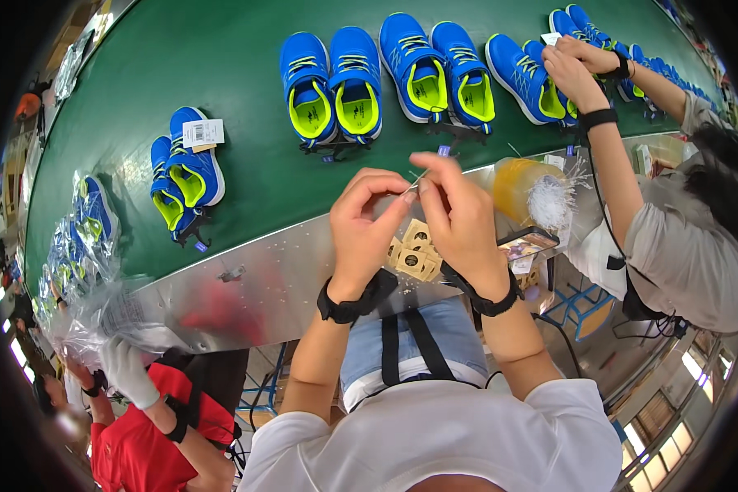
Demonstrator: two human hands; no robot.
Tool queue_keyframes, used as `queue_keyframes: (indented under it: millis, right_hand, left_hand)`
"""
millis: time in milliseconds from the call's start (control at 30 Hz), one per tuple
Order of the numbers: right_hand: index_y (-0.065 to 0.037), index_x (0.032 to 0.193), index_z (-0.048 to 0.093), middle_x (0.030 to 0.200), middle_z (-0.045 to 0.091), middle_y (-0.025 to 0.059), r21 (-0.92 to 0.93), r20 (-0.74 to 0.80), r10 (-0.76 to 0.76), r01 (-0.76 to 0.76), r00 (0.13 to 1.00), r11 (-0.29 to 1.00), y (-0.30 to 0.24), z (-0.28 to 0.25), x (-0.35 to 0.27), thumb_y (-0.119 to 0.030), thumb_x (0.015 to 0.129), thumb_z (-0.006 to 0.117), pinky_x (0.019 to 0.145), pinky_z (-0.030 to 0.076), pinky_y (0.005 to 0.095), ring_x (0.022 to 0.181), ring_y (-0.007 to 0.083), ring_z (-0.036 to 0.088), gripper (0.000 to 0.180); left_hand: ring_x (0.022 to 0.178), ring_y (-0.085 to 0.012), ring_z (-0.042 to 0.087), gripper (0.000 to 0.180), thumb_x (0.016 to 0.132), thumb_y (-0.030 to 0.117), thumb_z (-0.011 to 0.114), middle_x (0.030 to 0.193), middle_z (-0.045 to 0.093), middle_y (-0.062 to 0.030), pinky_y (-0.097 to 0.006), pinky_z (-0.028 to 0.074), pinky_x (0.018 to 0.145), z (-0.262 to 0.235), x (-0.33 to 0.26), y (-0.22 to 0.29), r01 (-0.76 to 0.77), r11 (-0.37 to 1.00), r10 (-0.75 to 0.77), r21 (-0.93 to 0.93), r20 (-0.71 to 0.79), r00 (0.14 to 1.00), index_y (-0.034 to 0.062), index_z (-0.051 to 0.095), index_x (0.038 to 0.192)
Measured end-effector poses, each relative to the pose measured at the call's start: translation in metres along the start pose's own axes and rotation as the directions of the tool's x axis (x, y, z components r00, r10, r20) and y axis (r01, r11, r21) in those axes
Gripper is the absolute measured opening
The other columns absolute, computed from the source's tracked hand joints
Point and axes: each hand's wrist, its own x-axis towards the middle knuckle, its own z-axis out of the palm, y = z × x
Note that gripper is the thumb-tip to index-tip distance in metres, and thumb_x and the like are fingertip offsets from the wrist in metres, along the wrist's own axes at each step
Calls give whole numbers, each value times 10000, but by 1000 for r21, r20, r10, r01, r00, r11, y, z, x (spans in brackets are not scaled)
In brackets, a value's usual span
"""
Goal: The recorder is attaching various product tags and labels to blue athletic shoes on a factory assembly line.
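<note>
1. Left edge of frame: blue shoes in clear plastic (98, 215); just below, a co-worker's white-gloved hand (129, 373) at a crumpled sheet of the same.
2. Left of centre: tagged pair of blue shoes (187, 176) on the green table (250, 98), white tag (203, 134) lying across one shoe.
3. Upper centre: two more blue pairs (355, 70), toes toward the top of the frame, lime linings showing.
4. Centre: left hand (365, 205), grip closed, thumb and fingertip pinching a thin pale strand (415, 182) over the table's front edge. Could slip out from a slackened pinch or a sudden tug.
5. Below the strand, between the wrists: tan square cards (416, 252), loosely piled. Could scatter from a brush of either wrist.
6. Just right of centre: right hand (461, 217), grip closed too, fingertips meeting the left ones at the strand. Could bend or snap it by pulling unevenly.
7. Right of that: yellow cylinder (508, 189), bundle of white strands (551, 202), phone-like device (529, 243). Could tangle when drawn from the bundle.
8. Upper right: co-worker's bare hands (578, 74) over another blue pair.
</note>
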Motion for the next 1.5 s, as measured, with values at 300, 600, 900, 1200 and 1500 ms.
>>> queue_keyframes:
  millis: [300, 600, 900, 1200, 1500]
  right_hand:
    - [-44, 926, 599, 913, 630, 91, 44, 167, 184, -193, 969, 980, 30, 18, 11, -85, 853, 613, 630, 474, 308, 705, 250, 606, 85]
    - [-36, 931, 615, 1007, 668, 81, 15, 27, 98, -98, 995, 995, 54, 40, 27, -64, 870, 591, 619, 475, 279, 758, 199, 633, 72]
    - [-88, 934, 594, 809, 675, 88, 74, 224, 216, -238, 950, 968, 61, 54, 79, -156, 908, 535, 602, 470, 352, 725, 266, 656, 94]
    - [-143, 1020, 603, 875, 645, 90, -350, 218, 4, 74, 976, 934, 65, 69, 107, -106, 884, 506, 616, 475, 446, 747, 340, 620, 171]
    - [-107, 885, 585, 744, 656, 84, -529, 256, -158, 275, 954, 803, 76, 81, 116, -113, 819, 527, 483, 487, 398, 614, 286, 651, 88]
  left_hand:
    - [936, -266, 571, 162, 686, 93, 700, 929, 621, -42, -396, 453, 799, -36, 22, -12, -611, 527, 313, 591, 533, 786, 94, 643, 837]
    - [934, -281, 564, 318, 799, 322, 659, 1118, 597, -14, -412, 420, 846, -65, 81, -53, -538, 161, 106, 827, 527, 843, 122, 596, 1038]
    - [742, -226, 592, 250, 754, 301, 697, 998, 598, -7, -357, 479, 598, -90, 44, -40, -508, 255, -24, 823, 530, 847, 119, 599, 894]
    - [743, -307, 624, 114, 728, 60, 658, 798, 632, -148, -383, 488, 668, -93, 154, -40, -356, 510, -86, 783, 458, 885, 2, 662, 826]
    - [716, -258, 662, 131, 706, 56, 679, 756, 678, -149, -337, 513, 653, -79, 173, -36, -96, 581, -376, 808, 371, 849, 12, 707, 826]
